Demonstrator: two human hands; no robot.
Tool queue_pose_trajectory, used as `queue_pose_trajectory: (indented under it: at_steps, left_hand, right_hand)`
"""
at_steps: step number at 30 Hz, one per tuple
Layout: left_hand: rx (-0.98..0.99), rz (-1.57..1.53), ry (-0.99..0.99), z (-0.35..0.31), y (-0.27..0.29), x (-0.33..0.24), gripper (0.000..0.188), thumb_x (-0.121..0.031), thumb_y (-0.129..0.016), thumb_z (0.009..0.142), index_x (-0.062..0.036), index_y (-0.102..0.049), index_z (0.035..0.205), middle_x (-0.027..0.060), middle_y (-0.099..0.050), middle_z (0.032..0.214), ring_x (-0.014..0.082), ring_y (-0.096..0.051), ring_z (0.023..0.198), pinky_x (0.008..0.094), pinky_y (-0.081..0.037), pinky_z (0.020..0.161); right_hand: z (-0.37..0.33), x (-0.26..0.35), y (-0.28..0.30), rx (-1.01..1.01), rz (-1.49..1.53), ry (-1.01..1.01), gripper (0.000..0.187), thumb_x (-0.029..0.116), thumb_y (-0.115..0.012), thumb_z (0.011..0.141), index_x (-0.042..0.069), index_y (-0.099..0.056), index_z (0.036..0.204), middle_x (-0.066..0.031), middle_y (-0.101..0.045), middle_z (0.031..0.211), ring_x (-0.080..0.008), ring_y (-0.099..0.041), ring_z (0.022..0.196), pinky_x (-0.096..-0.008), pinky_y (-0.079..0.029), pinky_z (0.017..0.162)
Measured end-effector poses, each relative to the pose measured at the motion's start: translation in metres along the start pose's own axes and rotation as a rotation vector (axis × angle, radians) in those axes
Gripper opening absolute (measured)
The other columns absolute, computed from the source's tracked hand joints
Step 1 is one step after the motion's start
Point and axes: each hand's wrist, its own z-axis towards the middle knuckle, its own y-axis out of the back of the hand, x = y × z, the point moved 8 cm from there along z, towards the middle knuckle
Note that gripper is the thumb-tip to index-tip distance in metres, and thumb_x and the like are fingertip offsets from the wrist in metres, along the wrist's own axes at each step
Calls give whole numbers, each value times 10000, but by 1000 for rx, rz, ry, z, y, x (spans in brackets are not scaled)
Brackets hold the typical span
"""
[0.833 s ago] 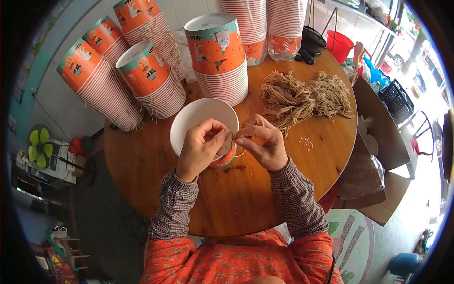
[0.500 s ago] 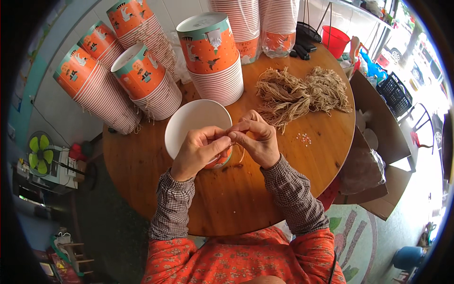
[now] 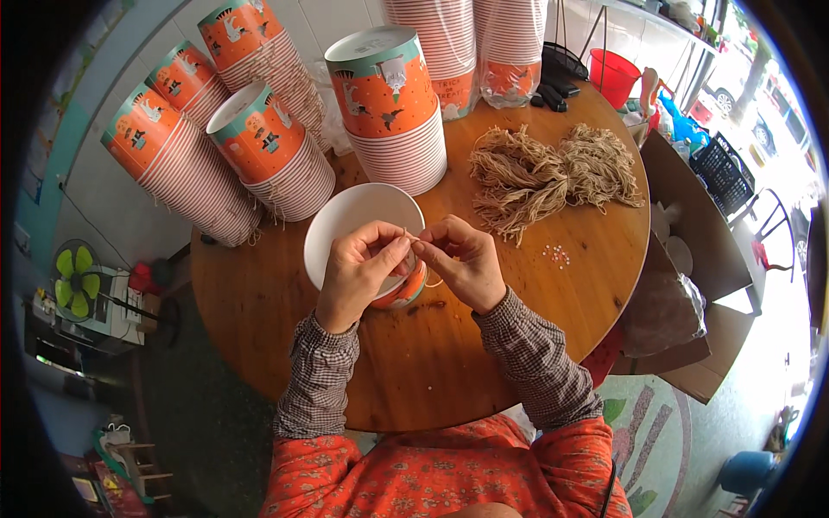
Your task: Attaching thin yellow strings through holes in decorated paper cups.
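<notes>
Just in front of a paper bucket [image 3: 332, 229], my left hand [image 3: 356, 272] and my right hand [image 3: 466, 263] meet fingertip to fingertip. Both pinch a thin tan string [image 3: 434, 282], part of which loops below my right fingers. The fingers hide most of it, and whether it is knotted cannot be made out. White inside and orange with teal outside, the bucket lies tilted with its mouth upward; my left hand covers part of it. A tied bundle of tan strings [image 3: 518, 181] lies to the right, with a scatter of small pale and reddish beads [image 3: 557, 255] below it.
Nested orange buckets stand behind: a tall stack [image 3: 393, 108] at centre, several string-fitted stacks [image 3: 177, 155] at left, and plastic-wrapped stacks [image 3: 511, 60] farther back. Dark objects [image 3: 557, 82] sit near the round table's [image 3: 414, 380] far edge. An open cardboard box [image 3: 691, 233] stands at right.
My fingertips still pinch the string together. My right hand has tilted and lowered slightly, and a short end now sticks up between the fingertips.
</notes>
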Motion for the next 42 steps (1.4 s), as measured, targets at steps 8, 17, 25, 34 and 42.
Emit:
queue_pose_trajectory:
  at_steps: [8,17,25,34,42]
  left_hand:
    - [-125,31,-110,0,3,-3,77,-40,-598,921,33,-603,948,14,-643,804,42,-605,701,190,-515,646]
    - [-125,304,-162,-3,-2,-10,56,-20,-632,886,30,-638,910,52,-665,829,82,-646,709,226,-516,635]
    - [-118,433,-279,-6,-6,-26,63,-30,-640,879,31,-648,891,41,-644,810,91,-635,701,234,-507,624]
    - [74,-165,103,-1,-4,10,130,-107,-583,938,11,-635,951,-9,-603,771,33,-522,633,185,-427,572]
    - [71,-387,196,0,-4,17,178,-140,-577,954,24,-640,976,-11,-590,759,38,-460,581,176,-371,522]
  right_hand:
    - [-3,12,-1,-5,-130,121,84,58,-665,832,22,-603,877,4,-554,801,-49,-495,666,-208,-414,573]
    - [-2,10,1,-17,-122,112,82,49,-653,843,17,-614,908,-1,-588,802,-56,-531,676,-214,-429,584]
    - [-1,9,3,-30,-114,120,87,51,-652,847,16,-614,917,4,-597,805,-50,-529,677,-209,-428,584]
    - [-3,2,-2,7,-22,66,102,74,-650,868,13,-608,938,16,-603,810,-32,-518,682,-196,-426,591]
    - [-5,11,-3,-59,-134,145,148,41,-684,850,22,-608,975,-14,-617,839,-65,-570,721,-221,-475,619]
